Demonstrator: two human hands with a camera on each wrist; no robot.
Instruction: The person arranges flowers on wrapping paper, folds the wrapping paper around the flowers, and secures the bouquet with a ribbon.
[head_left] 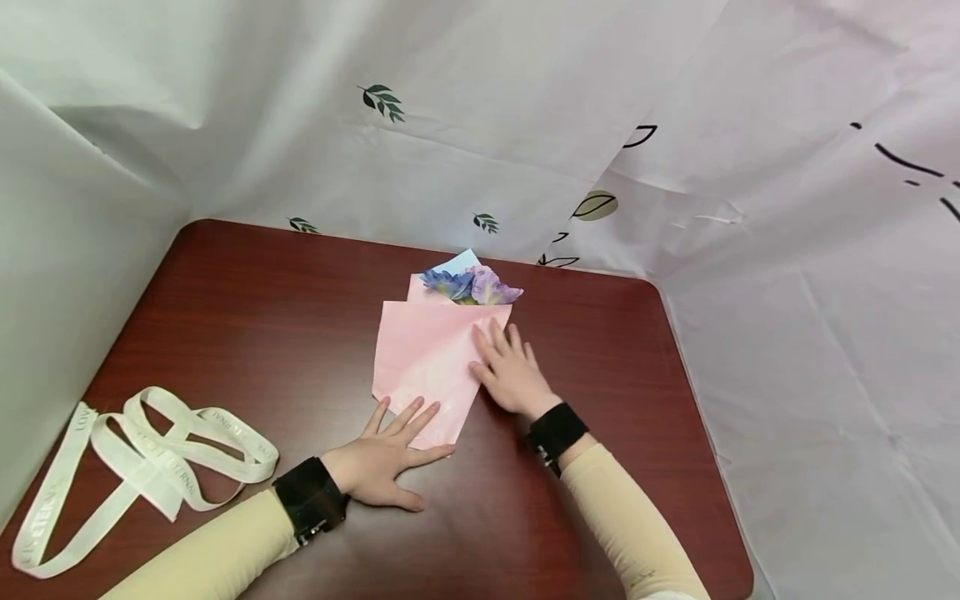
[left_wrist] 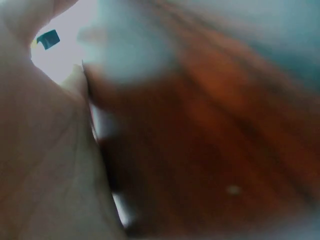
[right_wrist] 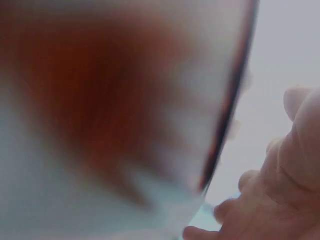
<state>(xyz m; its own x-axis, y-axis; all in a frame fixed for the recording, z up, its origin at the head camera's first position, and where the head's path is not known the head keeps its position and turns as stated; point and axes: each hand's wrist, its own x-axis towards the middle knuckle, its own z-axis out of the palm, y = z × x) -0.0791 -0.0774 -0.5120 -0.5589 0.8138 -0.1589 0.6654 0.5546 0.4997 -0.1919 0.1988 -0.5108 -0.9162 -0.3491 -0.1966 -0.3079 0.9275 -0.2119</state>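
A flat pink paper wrap (head_left: 420, 350) lies on the table, folded around a small bouquet. Out of its top show a blue flower (head_left: 448, 284) and a lilac flower (head_left: 492, 287), backed by a pale blue paper corner (head_left: 463, 261). My left hand (head_left: 388, 457) rests with spread fingers over the wrap's narrow lower end. Along the wrap's right edge my right hand (head_left: 513, 372) lies with its fingers extended on the paper. In the left wrist view the palm (left_wrist: 45, 150) fills the left side; the right wrist view shows the right hand's fingers (right_wrist: 250, 182) from below.
A long white ribbon (head_left: 157, 454) with printed lettering lies in loose loops at the table's left. The dark red wooden table (head_left: 300, 333) has rounded corners. White sheeting (head_left: 480, 125) with leaf prints hangs behind it and at both sides.
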